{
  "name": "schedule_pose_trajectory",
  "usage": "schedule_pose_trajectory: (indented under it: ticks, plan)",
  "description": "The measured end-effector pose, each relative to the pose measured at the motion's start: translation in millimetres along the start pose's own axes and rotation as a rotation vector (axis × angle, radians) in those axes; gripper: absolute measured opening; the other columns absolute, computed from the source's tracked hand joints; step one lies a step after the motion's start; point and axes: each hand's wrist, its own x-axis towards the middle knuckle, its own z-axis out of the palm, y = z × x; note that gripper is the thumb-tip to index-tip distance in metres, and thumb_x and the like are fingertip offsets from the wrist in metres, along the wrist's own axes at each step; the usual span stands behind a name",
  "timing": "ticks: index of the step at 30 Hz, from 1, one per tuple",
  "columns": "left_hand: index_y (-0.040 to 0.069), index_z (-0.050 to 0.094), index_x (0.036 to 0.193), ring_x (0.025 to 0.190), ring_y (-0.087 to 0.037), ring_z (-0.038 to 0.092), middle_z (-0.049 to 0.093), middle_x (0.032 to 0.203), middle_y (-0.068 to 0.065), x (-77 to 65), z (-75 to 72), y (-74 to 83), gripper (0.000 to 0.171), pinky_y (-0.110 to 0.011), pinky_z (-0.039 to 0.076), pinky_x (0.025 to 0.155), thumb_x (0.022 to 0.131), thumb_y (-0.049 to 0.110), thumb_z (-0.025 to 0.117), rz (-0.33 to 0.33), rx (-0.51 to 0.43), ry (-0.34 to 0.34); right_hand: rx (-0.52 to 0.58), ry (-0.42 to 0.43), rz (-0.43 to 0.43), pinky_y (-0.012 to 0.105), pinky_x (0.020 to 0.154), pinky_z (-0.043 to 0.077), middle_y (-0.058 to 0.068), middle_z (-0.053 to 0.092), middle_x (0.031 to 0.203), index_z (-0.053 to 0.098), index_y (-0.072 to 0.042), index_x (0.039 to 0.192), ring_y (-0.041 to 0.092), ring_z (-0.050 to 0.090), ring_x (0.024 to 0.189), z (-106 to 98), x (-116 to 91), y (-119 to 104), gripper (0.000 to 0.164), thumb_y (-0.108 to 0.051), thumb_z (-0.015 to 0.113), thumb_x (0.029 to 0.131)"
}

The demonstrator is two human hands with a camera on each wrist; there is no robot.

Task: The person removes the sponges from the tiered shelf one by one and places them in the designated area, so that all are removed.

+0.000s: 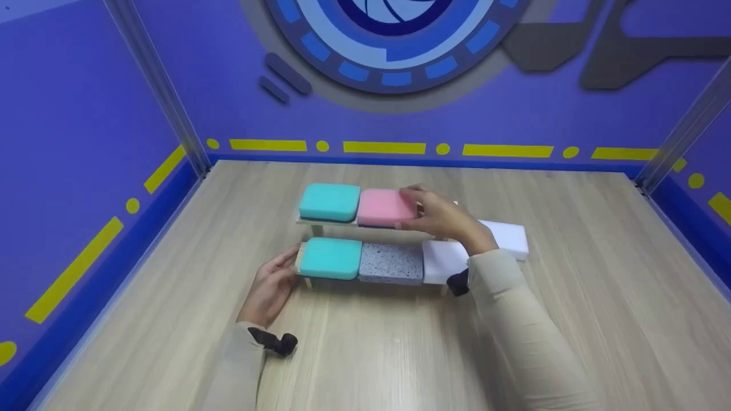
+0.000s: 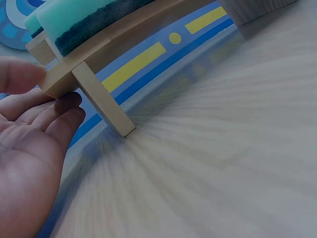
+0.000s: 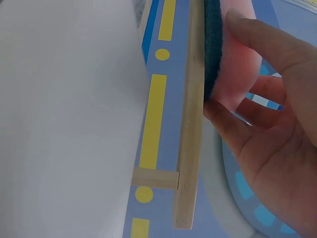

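**Pink sponge (image 1: 384,206) pinched at the upper shelf (image 3: 191,124), lower shelf (image 2: 101,99) held at its left end**

At left of centre in the head view, the end of the lower shelf is gripped by the left hand (image 1: 271,288), thumb set against the wood and fingers curled beneath. Beside it, a lower turquoise sponge (image 1: 331,258) is seated, with an upper turquoise sponge (image 1: 329,201) above it in the frame. At centre, a grey speckled block (image 1: 391,262) is shown in the lower row; above it, the pink sponge rests dark side down, its right portion pinched between thumb and fingers of the right hand (image 1: 437,216). Further right, a white sponge (image 1: 442,261) is partly covered by the right forearm, as is a white block (image 1: 505,238) beyond it.

Foam being soft, a light pinch is probably best used. The dark face should be kept flat and the edge aligned with its turquoise neighbour; the lower shelf should be steadied without being lifted.
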Motion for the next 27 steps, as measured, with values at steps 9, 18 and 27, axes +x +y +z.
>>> schedule_pose_trajectory:
  ticks: [9, 18, 27]
  plan:
    - [-0.011, 0.025, 0.146, 0.145, -0.028, 0.023, 0.025, 0.156, -0.023, -0.3, 0.3, -0.9, 0.058, -0.017, 0.045, 0.097, 0.09, -0.013, 0.04, -0.012, -0.026, 0.014, 0.0, -0.004, 0.004, 0.047, 0.106, 0.041, 0.016, 0.04, 0.149, 0.042, -0.004, 0.144, 0.033, 0.046, 0.13, 0, -2, 2, 0.075, -0.033, 0.073, 0.083]
    - [-0.011, 0.024, 0.146, 0.146, -0.028, 0.021, 0.024, 0.156, -0.022, 0.6, 0.4, 0.1, 0.06, -0.017, 0.044, 0.097, 0.089, -0.013, 0.042, -0.013, -0.016, 0.012, 0.054, 0.003, 0.0, 0.046, 0.109, 0.039, 0.016, 0.041, 0.149, 0.041, -0.002, 0.145, 0.032, 0.045, 0.131, -5, -6, 5, 0.073, -0.027, 0.074, 0.084]
    - [-0.011, 0.024, 0.146, 0.145, -0.03, 0.021, 0.022, 0.156, -0.023, 0.9, 0.7, 1.5, 0.059, -0.018, 0.044, 0.098, 0.09, -0.014, 0.041, -0.003, -0.006, 0.011, 0.024, 0.062, -0.037, 0.048, 0.109, 0.038, 0.018, 0.042, 0.147, 0.044, 0.001, 0.142, 0.035, 0.045, 0.131, -16, -13, 12, 0.073, -0.027, 0.075, 0.082]
